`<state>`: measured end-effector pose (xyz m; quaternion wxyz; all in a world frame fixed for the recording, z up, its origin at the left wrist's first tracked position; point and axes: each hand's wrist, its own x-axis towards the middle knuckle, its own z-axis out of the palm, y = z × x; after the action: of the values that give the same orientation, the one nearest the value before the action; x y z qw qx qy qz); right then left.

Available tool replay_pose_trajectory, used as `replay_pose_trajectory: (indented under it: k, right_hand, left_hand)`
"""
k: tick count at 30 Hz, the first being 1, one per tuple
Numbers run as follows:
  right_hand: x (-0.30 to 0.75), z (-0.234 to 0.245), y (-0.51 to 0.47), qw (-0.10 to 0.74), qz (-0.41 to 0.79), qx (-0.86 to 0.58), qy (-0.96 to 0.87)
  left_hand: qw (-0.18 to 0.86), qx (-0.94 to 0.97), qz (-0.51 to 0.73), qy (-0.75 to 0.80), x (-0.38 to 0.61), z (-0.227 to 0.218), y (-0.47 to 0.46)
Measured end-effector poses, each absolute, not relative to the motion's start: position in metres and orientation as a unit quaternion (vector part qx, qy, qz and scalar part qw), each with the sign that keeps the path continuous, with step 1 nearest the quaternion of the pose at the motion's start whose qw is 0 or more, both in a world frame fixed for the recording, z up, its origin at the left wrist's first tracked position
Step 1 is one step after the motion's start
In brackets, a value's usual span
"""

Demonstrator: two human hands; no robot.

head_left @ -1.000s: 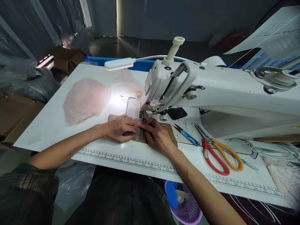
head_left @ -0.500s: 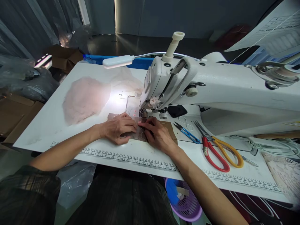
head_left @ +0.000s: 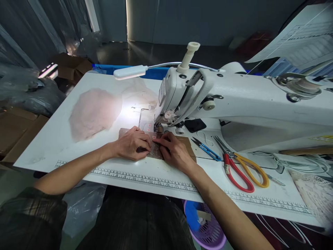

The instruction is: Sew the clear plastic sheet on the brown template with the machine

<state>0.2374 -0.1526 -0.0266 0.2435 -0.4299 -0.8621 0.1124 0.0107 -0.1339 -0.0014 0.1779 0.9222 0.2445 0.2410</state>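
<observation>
My left hand [head_left: 133,143] and my right hand [head_left: 173,150] lie side by side on a thin, see-through piece of fabric [head_left: 155,151] over a brown board [head_left: 189,146], just in front of the needle of the white sewing machine [head_left: 234,100]. Both hands have their fingers curled and pinched together, pressing the fabric down. Small pink marks show on the fabric near the presser foot [head_left: 159,127]. The machine's lamp [head_left: 130,72] lights the spot.
A pale pink fluffy fabric pile [head_left: 93,111] lies at the left of the white table [head_left: 47,146]. Blue thread snips [head_left: 206,149] and red and yellow scissors [head_left: 241,170] lie to the right. A purple basket [head_left: 208,229] sits below the table edge with its printed ruler.
Both hands stay on the fabric at the needle, with only slight finger shifts. The view has moved a little.
</observation>
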Motion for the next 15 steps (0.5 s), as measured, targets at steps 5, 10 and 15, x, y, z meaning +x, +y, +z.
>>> replay_pose_trajectory:
  k: [5, 10, 15]
  right_hand:
    - [0.2371, -0.0237, -0.1529, 0.235, 0.120, -0.436, -0.860]
    - [0.2368, -0.0235, -0.1530, 0.236, 0.113, -0.433, -0.862]
    - [0.2362, -0.0230, -0.1534, 0.239, 0.111, -0.433, -0.862]
  left_hand:
    - [0.193, 0.898, 0.294, 0.264, 0.0110, -0.0057, -0.1346]
    - [0.006, 0.939, 0.293, 0.181, 0.0092, -0.0067, -0.1306]
    - [-0.096, 0.963, 0.226, 0.113, 0.0061, -0.0053, -0.1290]
